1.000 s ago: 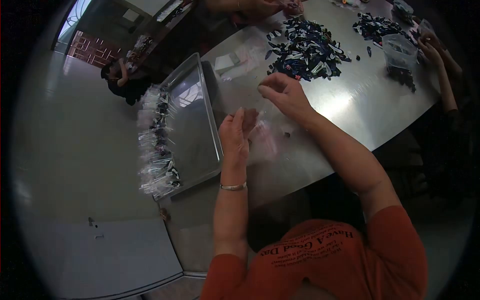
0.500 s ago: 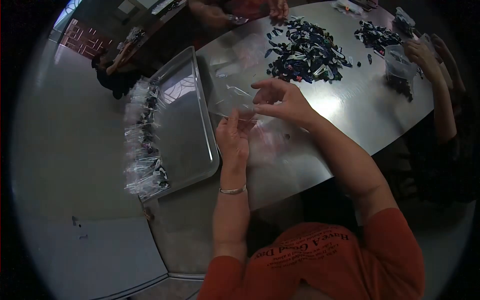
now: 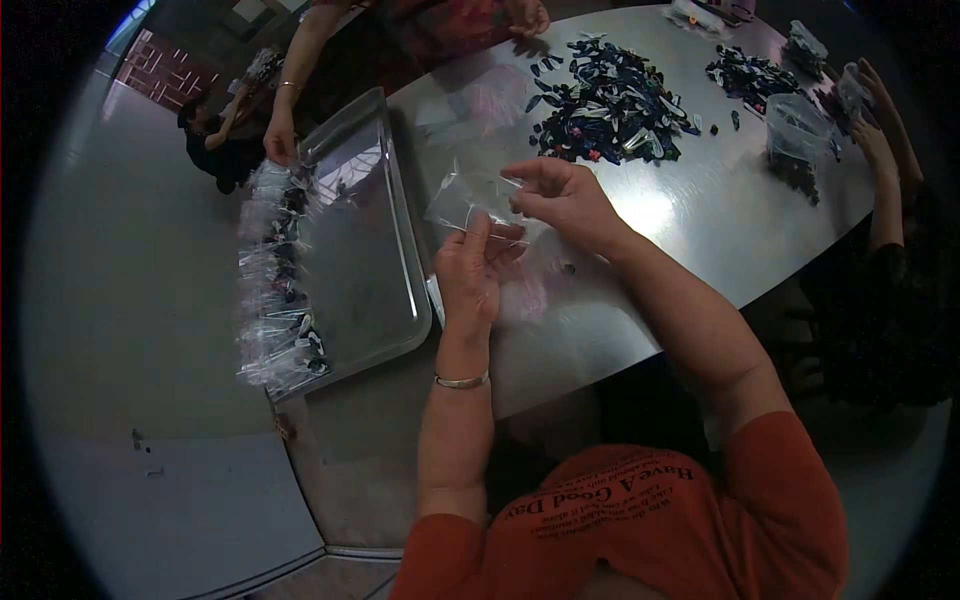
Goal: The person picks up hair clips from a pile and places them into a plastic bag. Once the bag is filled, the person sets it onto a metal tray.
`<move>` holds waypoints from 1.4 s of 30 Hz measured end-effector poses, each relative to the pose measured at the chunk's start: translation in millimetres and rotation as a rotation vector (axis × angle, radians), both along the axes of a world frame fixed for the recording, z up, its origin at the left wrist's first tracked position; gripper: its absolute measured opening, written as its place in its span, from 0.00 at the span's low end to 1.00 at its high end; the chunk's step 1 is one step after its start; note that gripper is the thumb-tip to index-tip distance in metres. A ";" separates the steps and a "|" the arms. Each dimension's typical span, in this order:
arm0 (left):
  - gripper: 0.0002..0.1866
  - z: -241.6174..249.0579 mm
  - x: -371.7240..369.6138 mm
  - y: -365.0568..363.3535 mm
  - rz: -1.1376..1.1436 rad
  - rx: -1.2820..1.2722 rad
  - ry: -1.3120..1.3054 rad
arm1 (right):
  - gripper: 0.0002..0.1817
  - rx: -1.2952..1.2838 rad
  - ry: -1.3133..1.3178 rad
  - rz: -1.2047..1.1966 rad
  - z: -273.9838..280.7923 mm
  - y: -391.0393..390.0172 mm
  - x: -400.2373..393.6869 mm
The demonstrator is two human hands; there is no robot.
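Note:
My left hand [image 3: 472, 262] is closed on a clear plastic bag [image 3: 455, 200], its thumb on the front of the film. At the bag's right edge, my right hand [image 3: 560, 198] pinches the film between thumb and fingers. Both hands are above the metal table [image 3: 610, 315], in front of the large pile of dark and white hair clips [image 3: 615, 105]. Flat clear bags with pink print [image 3: 495, 100] lie beyond my hands, and more pinkish film [image 3: 530, 295] lies below them. Whether anything is inside the held bag cannot be made out.
A metal tray [image 3: 405, 230] stands left of my hands, filled packets [image 3: 265, 290] lined along its far left edge. A co-worker's hand [image 3: 281, 138] is at those packets. Another person's hands [image 3: 870, 130] are at the right, near a clear tub [image 3: 798, 125] and a smaller clip pile [image 3: 750, 75].
My right hand has closed onto the bag's edge, and the bag is spread more upright. The co-worker across the table has reached an arm over to the packets at the tray.

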State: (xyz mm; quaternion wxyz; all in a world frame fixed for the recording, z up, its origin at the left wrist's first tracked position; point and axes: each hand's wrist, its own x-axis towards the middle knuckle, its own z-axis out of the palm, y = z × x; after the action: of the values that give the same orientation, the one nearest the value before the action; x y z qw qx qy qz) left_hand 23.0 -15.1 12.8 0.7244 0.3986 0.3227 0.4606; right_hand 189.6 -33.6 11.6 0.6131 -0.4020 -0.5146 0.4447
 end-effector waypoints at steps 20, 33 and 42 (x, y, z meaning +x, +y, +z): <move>0.20 11.7 2.0 -0.3 -0.163 -0.111 -0.445 | 0.09 0.627 -0.711 -0.433 4.8 -2.6 -9.2; 0.21 -11.4 3.5 5.6 -0.019 -0.184 -0.449 | 0.12 0.770 -0.883 -0.542 -2.8 8.1 -24.1; 0.16 -6.3 -3.1 7.6 -0.112 -0.268 -0.623 | 0.11 0.796 -0.930 -0.480 -2.9 7.5 -32.2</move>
State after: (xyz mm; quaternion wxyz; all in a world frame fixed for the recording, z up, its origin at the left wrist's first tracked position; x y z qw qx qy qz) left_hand 19.9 -7.5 6.4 0.8582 0.1573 0.1211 0.4734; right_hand 157.5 -26.1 8.7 0.5108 -0.3984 -0.7471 -0.1488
